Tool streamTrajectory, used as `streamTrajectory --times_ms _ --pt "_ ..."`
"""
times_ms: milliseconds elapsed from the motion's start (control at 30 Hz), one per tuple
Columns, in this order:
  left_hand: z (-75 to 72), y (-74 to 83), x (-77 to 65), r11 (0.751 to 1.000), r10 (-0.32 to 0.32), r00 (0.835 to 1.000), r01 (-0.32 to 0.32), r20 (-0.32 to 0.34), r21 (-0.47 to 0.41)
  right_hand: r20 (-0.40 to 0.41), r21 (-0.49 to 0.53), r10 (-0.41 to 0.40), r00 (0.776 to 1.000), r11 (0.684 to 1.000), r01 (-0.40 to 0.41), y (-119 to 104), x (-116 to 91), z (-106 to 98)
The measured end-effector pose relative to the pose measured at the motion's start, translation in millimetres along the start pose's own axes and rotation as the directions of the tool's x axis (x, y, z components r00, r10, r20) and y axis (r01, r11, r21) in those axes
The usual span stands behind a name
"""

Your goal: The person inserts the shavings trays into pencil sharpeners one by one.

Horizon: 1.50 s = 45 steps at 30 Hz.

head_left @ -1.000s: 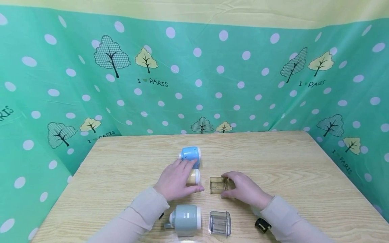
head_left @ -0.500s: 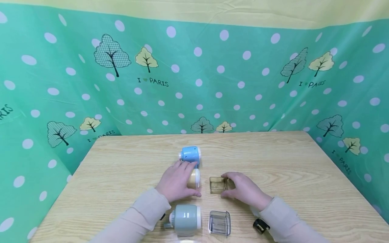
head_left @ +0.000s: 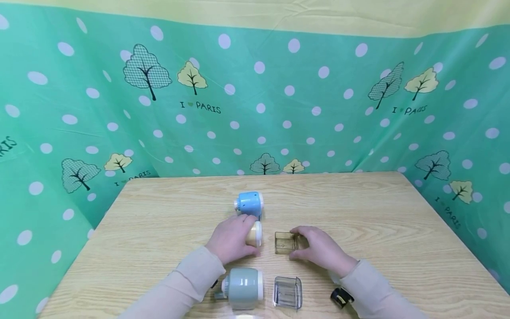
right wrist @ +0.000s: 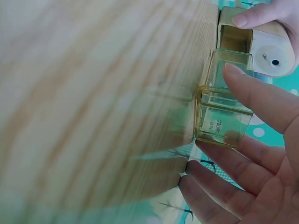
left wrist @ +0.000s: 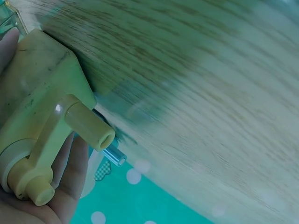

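Observation:
My left hand point(head_left: 231, 239) grips a cream-yellow crank pencil sharpener point(head_left: 253, 235) that lies on the table. In the left wrist view, its crank handle point(left wrist: 88, 123) sticks out, with the fingers curled round the body. A clear amber shavings drawer point(head_left: 283, 243) sits just right of the sharpener, a small gap between them in the head view. My right hand point(head_left: 322, 248) holds it between thumb and fingers. From the right wrist, the drawer point(right wrist: 219, 119) stands in line with the sharpener's open slot point(right wrist: 236, 39), beside its white front plate point(right wrist: 271, 55).
A blue sharpener point(head_left: 250, 202) lies just behind the yellow one. Nearer the front lie a grey-green sharpener point(head_left: 244, 288) and its clear grey drawer point(head_left: 287, 292). A patterned green curtain point(head_left: 255, 97) stands behind the wooden table point(head_left: 350, 199).
My left hand has drawn its thumb and fingers in closer round the yellow sharpener. The right hand and the amber drawer have stayed nearly in place.

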<state>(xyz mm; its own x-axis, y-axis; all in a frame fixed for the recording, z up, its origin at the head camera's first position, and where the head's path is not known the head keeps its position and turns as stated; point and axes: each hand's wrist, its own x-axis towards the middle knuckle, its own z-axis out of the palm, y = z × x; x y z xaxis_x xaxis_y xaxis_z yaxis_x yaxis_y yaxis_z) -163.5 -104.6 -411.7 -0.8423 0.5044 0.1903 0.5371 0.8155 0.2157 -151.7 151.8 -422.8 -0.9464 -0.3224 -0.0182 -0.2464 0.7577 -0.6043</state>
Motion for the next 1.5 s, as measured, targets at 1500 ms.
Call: streamTrajectory --times_ms 1500 --pt "0.6 1.4 2.7 1.000 -0.023 1.000 0.023 0.007 -0.002 0.007 -0.093 -0.026 1.000 0.995 0.027 -5.6 3.3 -0.5"
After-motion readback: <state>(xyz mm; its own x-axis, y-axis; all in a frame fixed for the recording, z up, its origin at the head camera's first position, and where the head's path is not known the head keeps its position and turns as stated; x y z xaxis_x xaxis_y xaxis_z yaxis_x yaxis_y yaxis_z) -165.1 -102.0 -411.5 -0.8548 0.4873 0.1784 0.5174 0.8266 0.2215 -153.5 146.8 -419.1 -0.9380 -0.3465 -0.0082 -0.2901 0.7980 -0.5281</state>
